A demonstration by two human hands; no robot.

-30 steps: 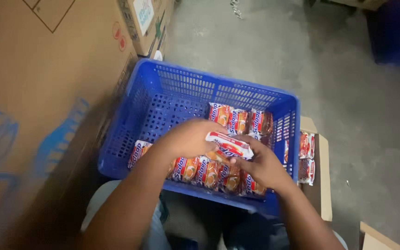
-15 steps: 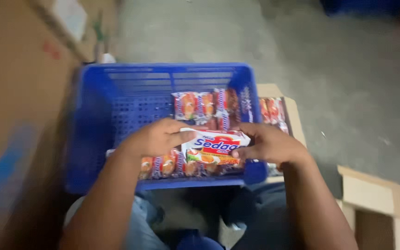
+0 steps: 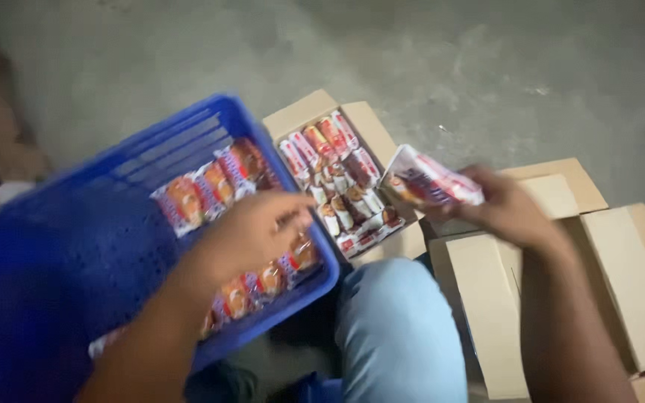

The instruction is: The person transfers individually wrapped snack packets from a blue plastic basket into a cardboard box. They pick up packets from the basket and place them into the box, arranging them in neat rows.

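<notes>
Right hand (image 3: pixel 513 213) gripped one noodle packet (image 3: pixel 431 181) by its right end, fingers closed on the wrapper. The packet was lifted clear, tilted, just to the right of the open carton (image 3: pixel 335 175) and above the flaps (image 3: pixel 487 298) of a second carton. Packet touched nothing but that hand.

Left hand (image 3: pixel 251 231) was over the blue crate (image 3: pixel 61 261), fingers loosely curled, empty. It hovered above the near row of packets (image 3: pixel 263 280) along the crate's front wall; whether it touched them could not be told, the frame being blurred.

A second row of packets (image 3: pixel 214 183) stood against the crate's far wall. The open carton sat just beside the crate's right corner, packed with packets on edge. A knee (image 3: pixel 397 328) in light blue cloth lay between crate and flaps. Everything rested on a grey concrete floor (image 3: pixel 427 67).
</notes>
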